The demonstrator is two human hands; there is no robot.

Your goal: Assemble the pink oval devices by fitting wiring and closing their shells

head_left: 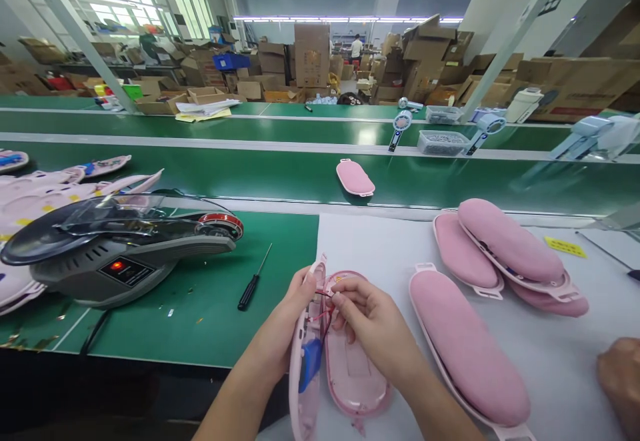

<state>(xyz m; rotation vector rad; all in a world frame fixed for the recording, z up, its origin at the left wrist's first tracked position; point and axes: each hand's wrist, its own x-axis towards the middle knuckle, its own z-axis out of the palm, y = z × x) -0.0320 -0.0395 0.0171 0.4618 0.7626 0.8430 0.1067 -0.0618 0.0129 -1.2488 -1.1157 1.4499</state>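
Note:
My left hand [295,307] grips the upper part of a pink shell half [300,387], which stands on edge with a blue part [311,364] inside it. Beside it, a second pink shell half [355,367] lies with its hollow side up on the white sheet. Thin red and dark wires [326,317] run between the two halves. My right hand [361,307] pinches the wires over the top of the lying half, thumb and forefinger pressed together.
Left are a screwdriver [250,289], a grey machine [135,254] with a red light, and pink shells [35,207]. Several pink padded cases [470,347] lie right, near another person's hand [620,374]. One pink case [355,177] sits ahead; blue handheld devices [401,123] stand farther back.

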